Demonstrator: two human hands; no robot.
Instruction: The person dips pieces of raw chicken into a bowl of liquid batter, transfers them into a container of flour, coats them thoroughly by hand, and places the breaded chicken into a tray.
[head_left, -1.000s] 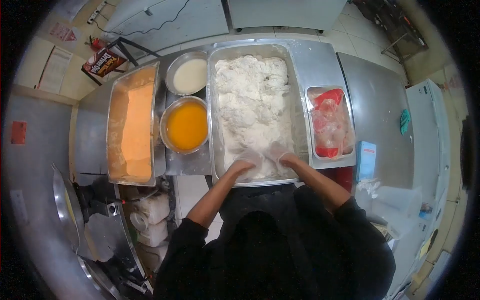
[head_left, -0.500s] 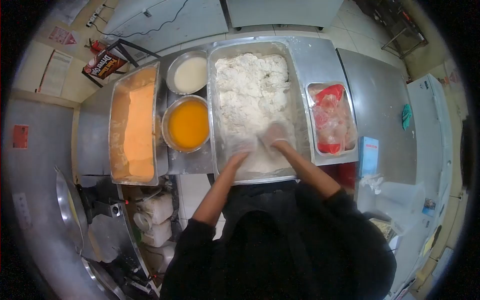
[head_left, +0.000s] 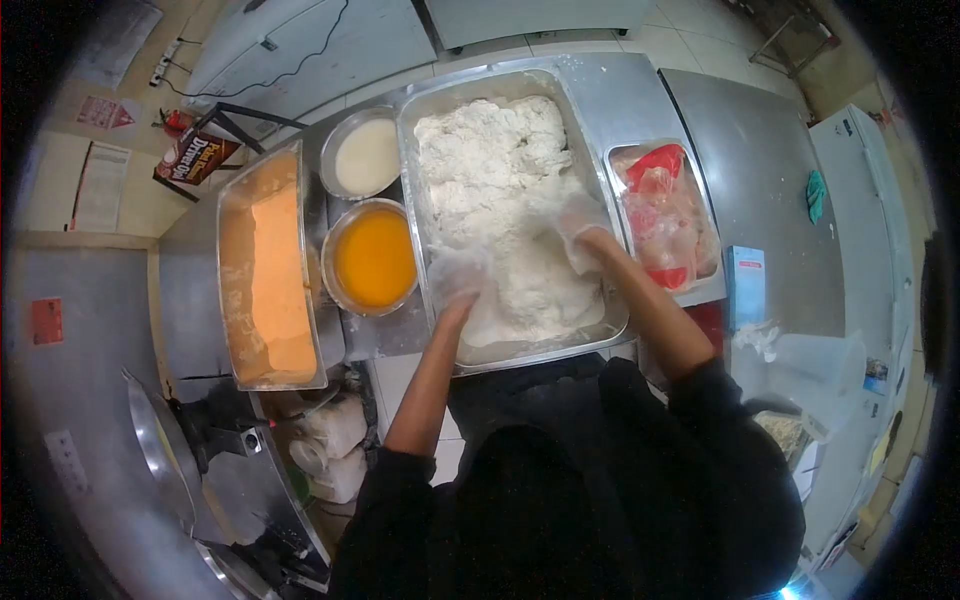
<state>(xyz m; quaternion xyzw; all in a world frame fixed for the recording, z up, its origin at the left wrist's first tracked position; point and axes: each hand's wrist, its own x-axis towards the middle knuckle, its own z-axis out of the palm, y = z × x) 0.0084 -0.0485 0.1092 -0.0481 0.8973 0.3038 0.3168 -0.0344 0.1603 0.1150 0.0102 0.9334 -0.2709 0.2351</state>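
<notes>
A deep metal tray [head_left: 612, 318] full of white flour [head_left: 490, 150] lies in front of me, lumpy at the far end and smoother nearer. Both my hands wear clear plastic gloves. At the tray's left wall, my left hand [head_left: 462, 275] is in the flour, its fingers smeared by motion. Over by the right wall, my right hand [head_left: 578, 228] also touches the flour, equally blurred. How the fingers of either hand are set does not show. Left of the tray stand a bowl of orange-yellow liquid [head_left: 374, 256] and a bowl of whitish liquid [head_left: 366, 158].
Farther left is a long metal container [head_left: 311, 330] of orange powder. On the right sit a tray with red-and-clear plastic bags [head_left: 662, 220], a blue box [head_left: 746, 288] and a clear plastic tub [head_left: 805, 375]. A wok-like pan [head_left: 155, 440] is at lower left.
My hands have moved apart, the left one toward the tray's left wall and the right one toward its right wall. The view has turned and shifted slightly.
</notes>
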